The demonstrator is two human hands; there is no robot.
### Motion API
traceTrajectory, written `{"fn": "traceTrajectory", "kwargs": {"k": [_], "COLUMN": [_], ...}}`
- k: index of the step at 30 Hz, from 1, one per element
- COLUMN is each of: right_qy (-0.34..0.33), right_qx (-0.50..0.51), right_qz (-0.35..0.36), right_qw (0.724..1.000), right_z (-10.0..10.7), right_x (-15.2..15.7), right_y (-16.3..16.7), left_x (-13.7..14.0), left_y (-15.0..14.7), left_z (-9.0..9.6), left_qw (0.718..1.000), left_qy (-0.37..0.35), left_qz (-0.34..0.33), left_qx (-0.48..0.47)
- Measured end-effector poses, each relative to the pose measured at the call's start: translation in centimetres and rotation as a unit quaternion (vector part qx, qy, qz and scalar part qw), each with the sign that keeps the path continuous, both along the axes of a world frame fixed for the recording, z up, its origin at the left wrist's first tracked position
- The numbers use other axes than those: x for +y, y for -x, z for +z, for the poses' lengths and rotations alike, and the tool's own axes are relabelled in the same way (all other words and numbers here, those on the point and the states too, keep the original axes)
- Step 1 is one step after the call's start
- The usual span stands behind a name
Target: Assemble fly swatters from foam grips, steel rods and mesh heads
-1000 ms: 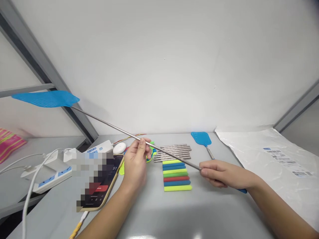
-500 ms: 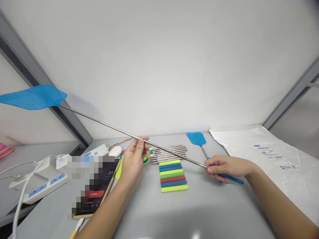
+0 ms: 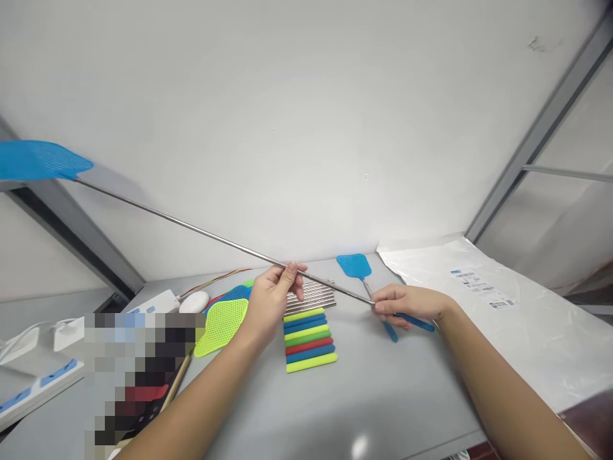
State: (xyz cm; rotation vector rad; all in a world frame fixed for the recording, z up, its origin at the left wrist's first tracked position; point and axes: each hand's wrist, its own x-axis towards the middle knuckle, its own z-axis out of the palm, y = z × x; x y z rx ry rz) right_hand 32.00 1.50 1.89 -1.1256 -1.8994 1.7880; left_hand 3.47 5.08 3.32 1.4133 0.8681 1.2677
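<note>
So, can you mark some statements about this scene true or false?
The left hand holds a long silver metal rod. True.
The right hand holds nothing. False: the right hand holds a slim blue handle at the rod's lower end.
The slim red stick lies between a green stick and a blue stick. True.
A white plastic bag lies on the left. False: the white plastic bag lies on the right.
A blue-headed flyswatter lies on the grey table. True.
</note>
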Motion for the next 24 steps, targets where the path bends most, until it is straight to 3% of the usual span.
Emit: {"fn": "traceTrajectory", "kwargs": {"k": [5,11,15,19,24], "right_qy": [-0.023,-0.056,-0.127,-0.203,-0.267], "right_qx": [-0.033,-0.122,-0.206,-0.269,-0.308], "right_qz": [-0.001,-0.026,-0.103,-0.170,-0.228], "right_qw": [0.999,0.991,0.965,0.926,0.885], "right_z": [0.5,1.0,1.4,1.2,-0.6], "right_x": [0.0,-0.2,-0.5,-0.4,0.8], "right_y": [-1.6,-4.3,-5.8,-5.6,-3.2], "left_x": [1.5,3.1,2.7,1.5,0.8], "left_y": [0.6,6.9,8.8,7.8,6.7], "left_z": [1.1,2.8,1.9,0.4,-0.5], "left_qw": [0.996,0.992,0.992,0.995,0.996], "left_qy": [0.003,0.008,0.019,0.039,0.051], "left_qz": [0.029,0.058,0.076,0.061,0.048], "left_qx": [-0.085,-0.116,-0.098,-0.069,-0.048]}}
